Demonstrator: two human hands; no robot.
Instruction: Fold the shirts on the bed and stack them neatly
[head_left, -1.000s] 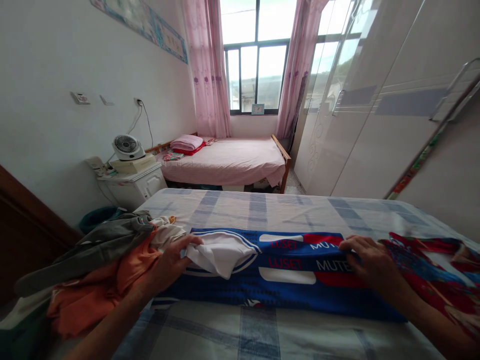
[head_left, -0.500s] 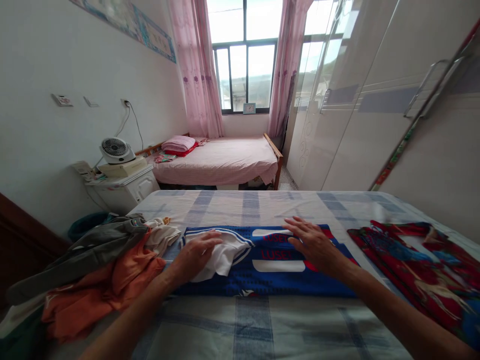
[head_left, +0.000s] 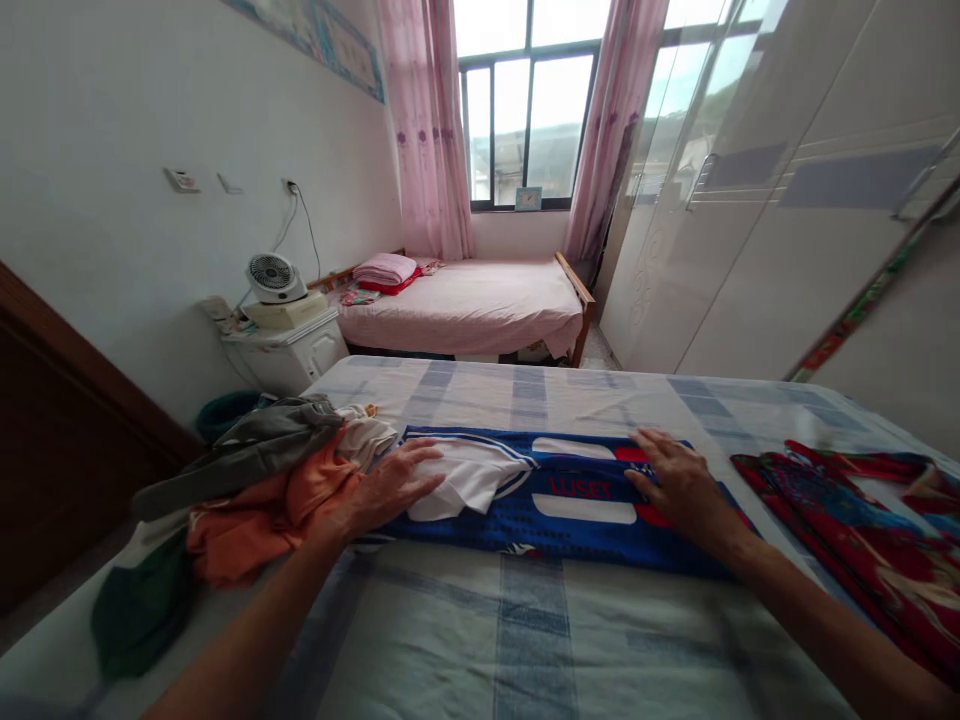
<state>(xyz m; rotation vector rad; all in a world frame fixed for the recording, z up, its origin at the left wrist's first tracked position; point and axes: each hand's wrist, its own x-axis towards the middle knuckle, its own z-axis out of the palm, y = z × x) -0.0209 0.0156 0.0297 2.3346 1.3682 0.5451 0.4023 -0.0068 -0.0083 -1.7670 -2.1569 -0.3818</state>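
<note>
A blue jersey [head_left: 480,528] with white and red patches and red "LUSET" lettering lies folded in a long strip across the bed. Its white collar area [head_left: 469,478], edged with striped trim, faces up at the left end. Over that left end rests my left hand [head_left: 394,487], fingers spread and palm down. My right hand [head_left: 682,490] is on the right part of the jersey, fingers stretched out and thumb apart. Neither hand grips the cloth.
Left of the jersey lies a heap of clothes with an orange garment [head_left: 247,525], a grey garment [head_left: 255,455] and a dark green one [head_left: 142,605]. A red patterned cloth [head_left: 862,530] lies folded at right. All rest on a checked bedsheet [head_left: 450,630].
The view has turned slightly left. My right hand has slid right along the jersey, and one of the two "LUSET" rows no longer shows clearly. My left hand stays near the collar end.
</note>
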